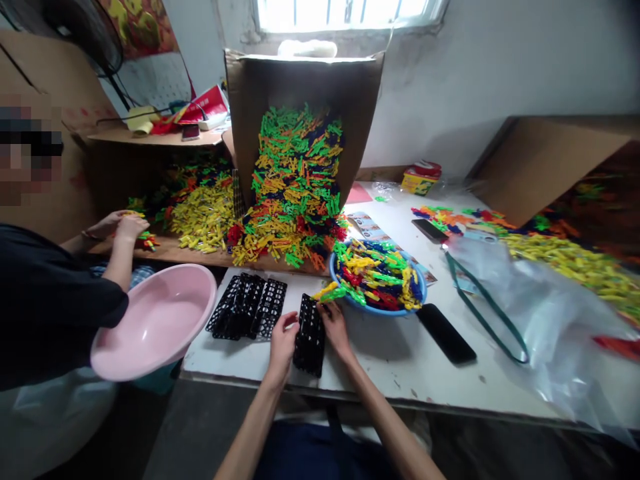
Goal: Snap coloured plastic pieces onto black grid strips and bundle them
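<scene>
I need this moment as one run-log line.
left hand: beside black perforated plastic strip; right hand: at strip's far end, near yellow and green plastic pieces; nearby: round blue basin

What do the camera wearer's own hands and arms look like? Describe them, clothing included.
Both forearms are bare, with no sleeves in view. The left hand and right hand are ungloved, and no watch or bracelet shows. Dark blue clothing appears at the bottom edge.
</scene>
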Demonstrator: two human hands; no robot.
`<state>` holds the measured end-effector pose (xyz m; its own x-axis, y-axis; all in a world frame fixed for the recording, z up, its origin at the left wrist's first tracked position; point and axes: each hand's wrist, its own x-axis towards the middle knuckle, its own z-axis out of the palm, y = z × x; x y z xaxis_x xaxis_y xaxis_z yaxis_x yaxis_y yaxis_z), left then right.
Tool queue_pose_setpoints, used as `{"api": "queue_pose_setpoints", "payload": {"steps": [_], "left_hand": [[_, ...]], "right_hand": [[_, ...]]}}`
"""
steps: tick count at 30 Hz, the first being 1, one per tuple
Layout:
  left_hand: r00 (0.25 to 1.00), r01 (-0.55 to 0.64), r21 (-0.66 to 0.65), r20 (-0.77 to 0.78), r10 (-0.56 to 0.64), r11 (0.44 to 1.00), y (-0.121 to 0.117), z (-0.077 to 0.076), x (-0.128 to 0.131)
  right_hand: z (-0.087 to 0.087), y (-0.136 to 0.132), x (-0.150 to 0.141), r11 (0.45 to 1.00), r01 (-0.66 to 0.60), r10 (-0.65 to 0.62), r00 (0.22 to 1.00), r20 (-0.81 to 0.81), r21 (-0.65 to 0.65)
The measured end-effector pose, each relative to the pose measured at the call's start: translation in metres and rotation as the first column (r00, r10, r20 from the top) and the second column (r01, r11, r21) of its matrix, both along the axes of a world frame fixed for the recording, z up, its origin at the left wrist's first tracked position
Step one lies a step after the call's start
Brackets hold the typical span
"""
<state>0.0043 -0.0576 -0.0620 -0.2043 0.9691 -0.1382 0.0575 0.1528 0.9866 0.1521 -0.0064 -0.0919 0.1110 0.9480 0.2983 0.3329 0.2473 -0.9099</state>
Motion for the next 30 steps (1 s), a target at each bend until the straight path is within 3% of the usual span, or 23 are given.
{"api": "queue_pose_setpoints", "payload": {"steps": [3,8,13,17,19,22,26,28,30], "left_hand": [[0.992,0.095,-0.048,0.09,-0.09,0.994,-0.004,0.001,-0.008],[0.994,0.041,0.034,-0.101,-0.037,0.999,-0.008,0.001,-0.008],[0.999,0.042,0.054,0.007,-0.043,0.998,-0.003,0.001,-0.003],[0.993,0.014,0.09,-0.115,-0.004,0.996,0.013,0.01,-0.029],[0.974,-0.044,0.125,-0.215,0.07,0.991,0.029,0.02,-0.048],[0.883,-0.094,0.204,-0.435,0.176,0.975,0.053,0.042,-0.072],[0.583,0.024,0.252,-0.79,0.192,0.967,0.058,0.064,-0.069],[0.472,0.061,0.291,-0.852,0.229,0.955,0.048,0.064,-0.05],[0.492,0.134,0.29,-0.85,0.19,0.948,0.037,0.054,-0.027]], "right_hand": [[0.004,0.0,0.003,0.999,-0.049,0.049,0.998,-0.036,-0.004],[0.008,-0.001,-0.004,0.993,-0.118,0.119,0.993,0.018,-0.028],[0.004,0.0,-0.008,0.998,-0.061,0.061,0.998,-0.007,-0.033],[-0.004,0.002,-0.006,1.0,-0.017,0.017,1.0,0.0,-0.015],[-0.005,0.002,-0.005,1.0,-0.005,0.005,1.0,0.014,-0.016],[-0.004,-0.004,-0.002,1.0,-0.023,0.022,0.993,0.115,0.007],[-0.004,-0.017,0.003,0.997,-0.009,-0.021,0.927,0.376,0.078],[-0.005,-0.02,0.005,0.995,0.036,-0.072,0.887,0.456,0.088],[-0.007,-0.017,0.004,0.995,0.046,-0.082,0.864,0.496,0.083]]}}
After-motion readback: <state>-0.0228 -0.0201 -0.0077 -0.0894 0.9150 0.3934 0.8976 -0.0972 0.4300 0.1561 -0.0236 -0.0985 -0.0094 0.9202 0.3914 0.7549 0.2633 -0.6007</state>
